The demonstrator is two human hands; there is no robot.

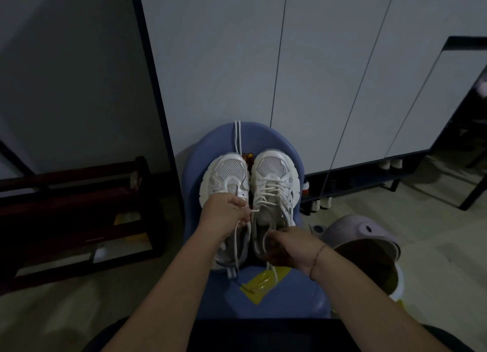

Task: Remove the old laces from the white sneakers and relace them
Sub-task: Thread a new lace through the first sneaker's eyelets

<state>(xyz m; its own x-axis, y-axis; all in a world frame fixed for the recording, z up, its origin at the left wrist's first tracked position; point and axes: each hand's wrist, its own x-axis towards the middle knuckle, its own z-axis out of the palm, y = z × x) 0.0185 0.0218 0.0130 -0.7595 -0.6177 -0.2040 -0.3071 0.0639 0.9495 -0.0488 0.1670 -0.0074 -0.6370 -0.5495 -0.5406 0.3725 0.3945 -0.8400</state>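
Two white sneakers stand side by side on a blue chair point(266, 299), toes pointing away from me. The left sneaker point(226, 175) has no lace across its front. The right sneaker point(274, 178) is laced. My left hand point(224, 212) sits over the left sneaker's tongue and pinches a white lace point(238, 243) that trails down toward me. My right hand point(292, 246) hovers over the right sneaker's opening, fingers curled around a lace end point(272, 272) that hangs below it. Another white lace point(238, 138) lies straight on the chair beyond the left toe.
A yellow plastic wrapper point(261, 283) lies on the chair seat near me. A pale purple stool point(361, 235) is tipped over at the right. Dark wooden furniture point(79, 209) stands at the left. White cabinet doors point(316, 75) rise behind the chair, with shoes under them.
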